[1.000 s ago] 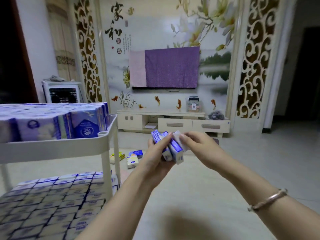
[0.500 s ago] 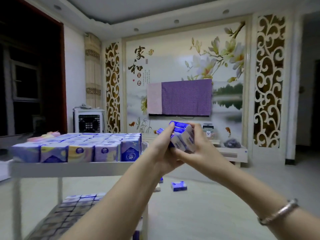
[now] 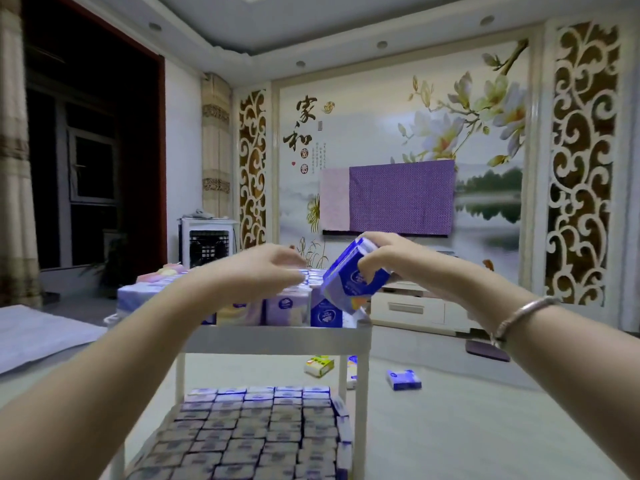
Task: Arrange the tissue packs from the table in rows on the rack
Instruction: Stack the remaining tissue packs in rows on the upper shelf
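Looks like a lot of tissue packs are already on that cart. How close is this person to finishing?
Nearly there, I'd guess. The lower shelf is packed in tidy rows, and the top shelf looks almost full. The right hand grips a few blue packs over its right end, while the left hand reaches over the standing rows. A few loose packs still lie on the floor.

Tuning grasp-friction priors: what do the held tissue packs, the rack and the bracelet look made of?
Tissue packs in the right hand: glossy printed plastic film, likely; light sheen, soft rounded corners.
Rack: white, smooth and matt; moulded plastic or painted metal, cannot tell which.
Bracelet: silvery metal by its highlights.
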Available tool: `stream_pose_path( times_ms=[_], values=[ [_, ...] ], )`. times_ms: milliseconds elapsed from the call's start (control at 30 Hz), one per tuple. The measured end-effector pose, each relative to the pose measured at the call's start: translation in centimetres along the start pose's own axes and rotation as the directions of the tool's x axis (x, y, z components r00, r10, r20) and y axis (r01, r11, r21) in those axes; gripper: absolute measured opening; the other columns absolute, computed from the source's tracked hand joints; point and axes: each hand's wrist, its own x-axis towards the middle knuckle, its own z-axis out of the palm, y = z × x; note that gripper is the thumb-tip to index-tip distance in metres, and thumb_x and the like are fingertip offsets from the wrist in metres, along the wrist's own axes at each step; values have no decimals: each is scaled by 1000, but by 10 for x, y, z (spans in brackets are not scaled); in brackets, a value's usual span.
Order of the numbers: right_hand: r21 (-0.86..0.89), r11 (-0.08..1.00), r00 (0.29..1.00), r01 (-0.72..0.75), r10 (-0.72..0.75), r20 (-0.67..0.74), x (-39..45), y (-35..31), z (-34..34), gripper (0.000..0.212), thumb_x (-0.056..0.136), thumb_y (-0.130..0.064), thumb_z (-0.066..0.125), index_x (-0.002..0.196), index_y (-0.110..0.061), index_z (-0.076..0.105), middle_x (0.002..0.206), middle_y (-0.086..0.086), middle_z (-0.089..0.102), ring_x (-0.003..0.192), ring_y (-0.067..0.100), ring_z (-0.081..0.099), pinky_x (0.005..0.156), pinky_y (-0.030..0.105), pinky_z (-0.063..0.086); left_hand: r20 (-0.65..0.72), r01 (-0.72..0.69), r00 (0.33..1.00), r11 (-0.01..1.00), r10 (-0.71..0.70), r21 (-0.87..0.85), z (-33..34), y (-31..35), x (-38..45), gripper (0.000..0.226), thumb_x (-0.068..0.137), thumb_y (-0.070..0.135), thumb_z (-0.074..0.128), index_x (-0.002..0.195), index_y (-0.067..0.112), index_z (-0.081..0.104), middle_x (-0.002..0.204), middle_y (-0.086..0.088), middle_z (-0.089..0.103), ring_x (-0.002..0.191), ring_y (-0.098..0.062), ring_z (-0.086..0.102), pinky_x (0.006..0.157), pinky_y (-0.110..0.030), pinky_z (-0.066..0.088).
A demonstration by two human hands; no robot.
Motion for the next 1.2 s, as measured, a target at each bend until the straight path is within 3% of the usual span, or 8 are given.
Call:
stream_pose_path(
  times_ms=[233, 400, 500, 600, 767, 967, 1100, 1200],
  values=[
    [-456, 885, 990, -89, 130, 59, 39, -6, 36, 27, 83, -13, 56, 108, -9, 46, 109, 10, 53, 96, 20, 55, 68, 25, 46, 114, -46, 993, 937, 6, 346, 14, -20, -5, 34, 99, 41, 38, 122, 19, 52, 120, -3, 60, 107, -20, 54, 93, -36, 41],
    [-447, 888, 978, -112, 177, 106, 40, 7, 57, 57, 81, -14, 57, 131, -10, 31, 126, 15, 47, 107, 24, 53, 84, 33, 50, 94, -56, 995, 907, 18, 417, 17, -19, -4, 22, 100, 38, 37, 99, 20, 48, 101, -1, 58, 88, -18, 50, 73, -32, 37],
    [10, 986, 977, -164, 161, 137, 33, 8, 49, 56, 83, -5, 50, 133, -13, 28, 129, 18, 44, 115, 29, 54, 99, 37, 48, 114, -61, 993, 910, 15, 409, 17, -19, -2, 25, 100, 39, 37, 104, 17, 50, 106, -2, 59, 94, -19, 52, 83, -34, 42],
    [447, 867, 968, -219, 135, 212, 36, 18, 44, 55, 77, -18, 52, 129, -10, 36, 133, 16, 50, 111, 28, 58, 91, 33, 52, 122, -62, 993, 901, 10, 429, 16, -19, 0, 33, 100, 41, 37, 118, 16, 51, 121, -4, 59, 106, -22, 53, 96, -39, 42],
    [533, 787, 949, -312, 289, 128, 47, 23, 59, 46, 91, -43, 34, 115, -7, 48, 99, 11, 68, 82, 21, 67, 73, 28, 56, 115, -67, 993, 917, 23, 393, 17, -16, 3, 36, 98, 43, 38, 119, 18, 54, 121, -2, 60, 109, -22, 54, 97, -42, 43],
    [636, 708, 923, -306, 383, 18, 41, 16, 62, 55, 99, -47, 23, 122, -3, 46, 103, 14, 63, 85, 21, 62, 75, 28, 53, 121, -36, 993, 934, -8, 356, 22, 11, 4, 35, 101, 34, 38, 125, 14, 53, 128, -6, 58, 115, -23, 53, 97, -41, 46],
    [668, 722, 911, -181, 379, -163, 21, 34, 39, 54, 103, -37, 23, 143, -1, 31, 148, 19, 34, 135, 29, 37, 113, 37, 31, 52, -45, 998, 944, 29, 328, 31, 34, 3, 37, 102, 31, 36, 131, 15, 52, 134, -7, 54, 121, -23, 51, 96, -37, 48],
    [672, 726, 884, -144, 399, -242, -1, 67, 17, 37, 101, -30, 24, 105, -4, 51, 114, 18, 50, 114, 26, 45, 115, 36, 26, -42, -125, 988, 938, 146, 324, 52, 57, 14, 36, 100, 26, 39, 133, 21, 51, 136, -4, 54, 120, -21, 53, 99, -37, 46]
  ],
)
